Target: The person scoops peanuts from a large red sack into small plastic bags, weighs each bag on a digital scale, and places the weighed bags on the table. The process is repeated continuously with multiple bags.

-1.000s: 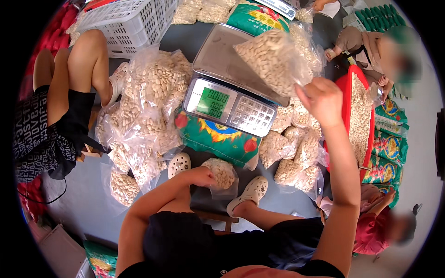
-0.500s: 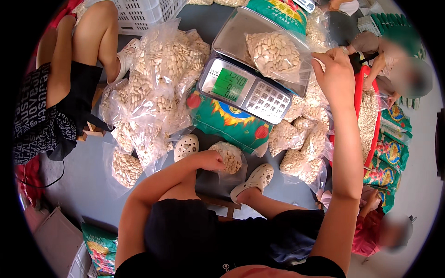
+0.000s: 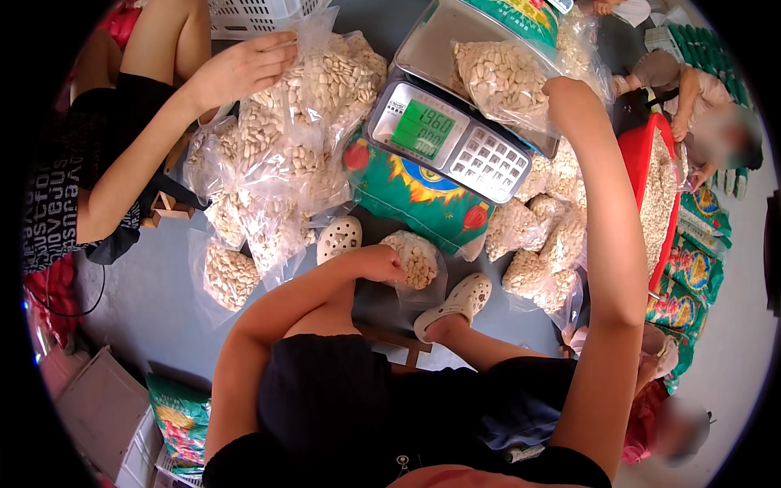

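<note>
A clear plastic bag of pale seeds [image 3: 503,79] rests on the steel tray [image 3: 427,47] of a digital scale [image 3: 455,142] with a lit green display. My right hand [image 3: 567,99] is closed on the bag's right-hand edge. Lower down, between my feet, a smaller open bag of seeds [image 3: 420,267] stands on the floor. Against its left side is my left hand [image 3: 381,264], fingers curled together; what they pinch is hidden. Under the scale lies a green printed sack [image 3: 415,199].
Large clear bags of seeds [image 3: 285,138] are heaped left of the scale, under another person's hand [image 3: 248,67]. Small filled bags [image 3: 541,244] lie to the right. Beyond are a red tub of seeds [image 3: 651,220], green sacks [image 3: 691,268], a white crate [image 3: 252,18] and other people.
The other person's arm has reached in from the left to the large bags. My right hand's fingers have closed further at the bag's edge. The scale's reading has changed, and the view has shifted slightly.
</note>
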Available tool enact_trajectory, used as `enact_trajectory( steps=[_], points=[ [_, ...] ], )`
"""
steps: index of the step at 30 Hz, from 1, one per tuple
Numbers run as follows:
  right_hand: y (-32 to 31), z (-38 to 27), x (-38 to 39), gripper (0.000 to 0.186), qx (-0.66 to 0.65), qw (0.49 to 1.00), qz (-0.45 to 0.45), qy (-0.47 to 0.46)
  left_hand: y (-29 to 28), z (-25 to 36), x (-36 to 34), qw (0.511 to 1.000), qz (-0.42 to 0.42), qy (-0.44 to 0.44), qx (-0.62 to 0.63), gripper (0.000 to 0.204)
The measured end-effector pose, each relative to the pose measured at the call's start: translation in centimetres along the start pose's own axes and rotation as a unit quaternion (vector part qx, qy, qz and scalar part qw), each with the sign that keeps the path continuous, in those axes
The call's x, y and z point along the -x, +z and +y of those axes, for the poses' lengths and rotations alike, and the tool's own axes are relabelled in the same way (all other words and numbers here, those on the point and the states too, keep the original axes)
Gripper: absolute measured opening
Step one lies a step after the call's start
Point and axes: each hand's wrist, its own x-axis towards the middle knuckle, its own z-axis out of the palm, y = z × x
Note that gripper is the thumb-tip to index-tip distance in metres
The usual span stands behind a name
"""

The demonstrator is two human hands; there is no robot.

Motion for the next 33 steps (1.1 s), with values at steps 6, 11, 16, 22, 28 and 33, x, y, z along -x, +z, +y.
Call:
enact_trajectory(
  steps=[6, 11, 16, 22, 28, 33],
  points=[
    [-2.5, -3.1, 3.0, 0.018, -0.041, 0.989, 0.135, 0.035, -0.1, -0.1, 0.8, 1.000, 0.019, 0.014, -0.008, 0.034],
    [-4.0, -5.9, 7.6, 0.015, -0.096, 0.952, 0.279, -0.076, -0.3, -1.2, 1.6, 0.997, -0.077, 0.008, -0.022, 0.027],
    [-2.0, -4.9, 8.9, 0.019, -0.087, 0.957, 0.268, -0.065, -0.8, 0.7, 2.6, 0.993, -0.114, -0.020, -0.018, 0.031],
    [0.7, 1.3, 2.8, 0.026, -0.073, 0.990, 0.119, -0.004, -0.8, 3.2, 1.1, 0.998, 0.017, 0.036, -0.045, 0.028],
    [3.5, 3.4, -2.6, 0.037, -0.005, 0.999, 0.037, -0.029, 0.0, 6.0, 1.1, 0.985, -0.053, 0.130, -0.096, 0.021],
    [5.8, 1.5, -4.9, 0.050, -0.066, 0.997, 0.033, 0.017, -0.3, 2.8, 0.7, 0.994, 0.072, 0.084, -0.018, 0.028]
  ],
)
